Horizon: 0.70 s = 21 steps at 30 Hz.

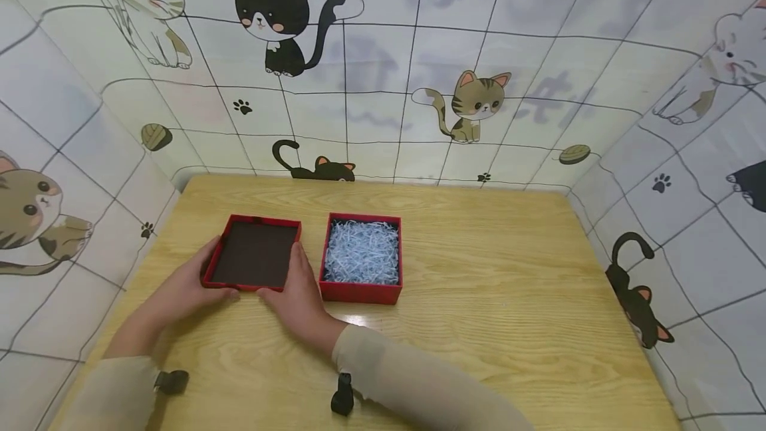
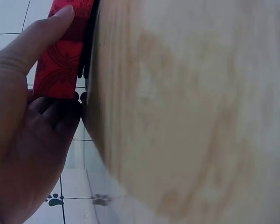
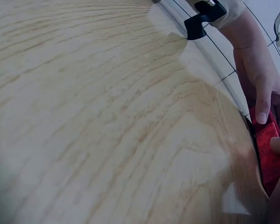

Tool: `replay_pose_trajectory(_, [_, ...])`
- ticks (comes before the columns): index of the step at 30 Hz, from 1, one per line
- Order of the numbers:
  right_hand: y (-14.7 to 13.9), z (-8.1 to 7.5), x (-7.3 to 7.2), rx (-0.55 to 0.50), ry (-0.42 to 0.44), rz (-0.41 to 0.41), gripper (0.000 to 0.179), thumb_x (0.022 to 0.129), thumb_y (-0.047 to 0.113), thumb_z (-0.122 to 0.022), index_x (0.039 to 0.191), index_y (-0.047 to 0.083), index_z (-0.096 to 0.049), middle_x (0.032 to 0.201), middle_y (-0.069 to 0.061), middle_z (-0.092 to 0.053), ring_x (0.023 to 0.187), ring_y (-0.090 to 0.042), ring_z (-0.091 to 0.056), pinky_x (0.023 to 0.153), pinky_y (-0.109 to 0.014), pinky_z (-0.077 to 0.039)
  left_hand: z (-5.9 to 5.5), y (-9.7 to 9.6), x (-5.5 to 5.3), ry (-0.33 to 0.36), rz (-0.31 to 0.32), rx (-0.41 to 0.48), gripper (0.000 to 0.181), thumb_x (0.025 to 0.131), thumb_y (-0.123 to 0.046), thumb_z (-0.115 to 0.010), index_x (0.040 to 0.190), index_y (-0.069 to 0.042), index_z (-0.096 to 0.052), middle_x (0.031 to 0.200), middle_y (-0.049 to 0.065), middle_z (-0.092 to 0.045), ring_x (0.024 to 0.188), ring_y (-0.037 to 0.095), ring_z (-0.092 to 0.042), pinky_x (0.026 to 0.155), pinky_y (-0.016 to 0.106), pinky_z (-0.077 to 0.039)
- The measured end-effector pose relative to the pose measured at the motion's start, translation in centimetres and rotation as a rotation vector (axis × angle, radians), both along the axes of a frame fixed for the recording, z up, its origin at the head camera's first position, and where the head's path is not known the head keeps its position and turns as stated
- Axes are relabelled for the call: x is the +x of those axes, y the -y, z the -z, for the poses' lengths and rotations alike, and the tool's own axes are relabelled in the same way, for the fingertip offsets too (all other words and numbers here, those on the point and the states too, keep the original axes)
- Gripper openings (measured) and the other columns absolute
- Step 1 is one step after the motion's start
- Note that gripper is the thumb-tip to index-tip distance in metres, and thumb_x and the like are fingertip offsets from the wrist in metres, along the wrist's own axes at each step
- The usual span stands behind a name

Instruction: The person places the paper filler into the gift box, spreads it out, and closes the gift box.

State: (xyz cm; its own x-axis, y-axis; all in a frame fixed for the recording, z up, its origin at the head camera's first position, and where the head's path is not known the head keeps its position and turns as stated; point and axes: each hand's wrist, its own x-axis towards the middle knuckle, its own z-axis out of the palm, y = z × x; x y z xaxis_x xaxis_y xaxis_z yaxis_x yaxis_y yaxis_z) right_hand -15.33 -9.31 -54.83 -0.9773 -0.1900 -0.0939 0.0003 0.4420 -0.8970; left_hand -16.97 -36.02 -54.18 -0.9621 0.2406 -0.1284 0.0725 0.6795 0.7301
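A red box lid (image 1: 256, 255) with a dark inner face turned up is at the left of the table in the head view. My left hand (image 1: 188, 288) grips its left side, thumb along the near edge. My right hand (image 1: 302, 298) holds the right side, its thumb also at the near edge. In the left wrist view the patterned red side of the lid (image 2: 58, 70) shows between thumb and fingers. Just right of the right hand stands an open red box (image 1: 362, 293) filled with pale blue shredded paper (image 1: 362, 251). Whether the lid touches the table I cannot tell.
The wooden table (image 1: 491, 285) extends to the right of the box. A cloth printed with cats and grid lines (image 1: 383, 112) rises behind the table and along both sides. Dark straps (image 1: 343, 394) hang at the wrists.
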Motion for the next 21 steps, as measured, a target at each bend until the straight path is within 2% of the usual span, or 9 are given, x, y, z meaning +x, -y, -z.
replay_pose_trajectory(1, [-0.1, -0.1, 0.0, -0.012, 0.002, 0.001, 0.111, 0.096, 0.032, -0.090, 0.178, 0.010, -0.018, 0.184, -0.001, -0.019, 0.167, -0.018, -0.024, 0.132, -0.038, -0.030, 0.0, -0.1, 0.0, -0.005, -0.002, 0.001, 0.135, 0.084, -0.048, -0.098, 0.180, -0.018, -0.009, 0.177, 0.027, -0.030, 0.153, 0.051, -0.040, 0.115, 0.066, -0.042])
replay_pose_trajectory(3, [-0.2, -0.2, -0.1, -0.035, 0.004, 0.007, 0.109, 0.096, 0.028, -0.090, 0.178, 0.010, -0.020, 0.184, -0.001, -0.021, 0.167, -0.018, -0.025, 0.132, -0.038, -0.030, 0.0, -0.1, -0.1, -0.014, -0.002, -0.001, 0.134, 0.084, -0.050, -0.097, 0.180, -0.020, -0.010, 0.176, 0.027, -0.031, 0.152, 0.053, -0.041, 0.114, 0.072, -0.041])
replay_pose_trajectory(6, [-0.2, -0.2, -0.1, -0.061, 0.012, 0.010, 0.109, 0.096, 0.025, -0.091, 0.178, 0.010, -0.020, 0.184, -0.001, -0.021, 0.167, -0.018, -0.025, 0.132, -0.038, -0.030, -0.2, -0.2, 0.0, -0.015, -0.006, 0.000, 0.134, 0.084, -0.051, -0.097, 0.180, -0.020, -0.010, 0.174, 0.028, -0.034, 0.151, 0.053, -0.044, 0.113, 0.069, -0.043])
replay_pose_trajectory(8, [-0.1, -0.2, 0.0, -0.073, 0.010, 0.015, 0.109, 0.096, 0.024, -0.091, 0.178, 0.011, -0.020, 0.184, 0.001, -0.021, 0.166, -0.016, -0.024, 0.132, -0.037, -0.030, -0.3, -0.2, 0.1, -0.019, -0.010, -0.008, 0.134, 0.084, -0.053, -0.097, 0.180, -0.022, -0.010, 0.174, 0.028, -0.036, 0.150, 0.051, -0.047, 0.113, 0.057, -0.049])
replay_pose_trajectory(10, [0.0, -0.4, 0.0, -0.081, -0.003, 0.018, 0.109, 0.096, 0.025, -0.091, 0.178, 0.013, -0.020, 0.184, 0.003, -0.020, 0.166, -0.015, -0.024, 0.131, -0.036, -0.030, -0.6, -0.1, 0.2, -0.022, -0.019, -0.005, 0.134, 0.083, -0.053, -0.097, 0.180, -0.024, -0.009, 0.174, 0.027, -0.037, 0.149, 0.050, -0.049, 0.108, 0.036, -0.052])
replay_pose_trajectory(13, [0.1, -1.0, 0.0, -0.101, -0.036, 0.007, 0.110, 0.097, 0.026, -0.090, 0.179, 0.017, -0.018, 0.184, 0.007, -0.017, 0.167, -0.013, -0.021, 0.131, -0.037, -0.030, -1.1, 0.2, 0.3, -0.058, -0.032, 0.015, 0.131, 0.084, -0.049, -0.098, 0.180, -0.024, -0.012, 0.173, 0.026, -0.039, 0.148, 0.050, -0.051, 0.095, 0.010, -0.045])
replay_pose_trajectory(15, [0.2, -1.6, -0.1, -0.108, -0.063, -0.002, 0.110, 0.098, 0.027, -0.089, 0.180, 0.019, -0.016, 0.184, 0.008, -0.015, 0.167, -0.014, -0.020, 0.131, -0.037, -0.030, -1.7, 0.2, 0.4, -0.082, -0.039, 0.027, 0.129, 0.086, -0.044, -0.098, 0.180, -0.024, -0.012, 0.172, 0.026, -0.039, 0.148, 0.053, -0.049, 0.091, 0.004, -0.039])
replay_pose_trajectory(21, [0.2, -3.7, -0.5, -0.156, -0.132, -0.015, 0.111, 0.098, 0.021, -0.088, 0.180, 0.020, -0.012, 0.184, 0.008, -0.013, 0.168, -0.014, -0.020, 0.130, -0.036, -0.031, -3.7, -0.1, 0.3, -0.150, -0.045, 0.048, 0.124, 0.088, -0.033, -0.097, 0.180, -0.021, -0.014, 0.172, 0.027, -0.039, 0.146, 0.059, -0.048, 0.091, 0.000, -0.036])
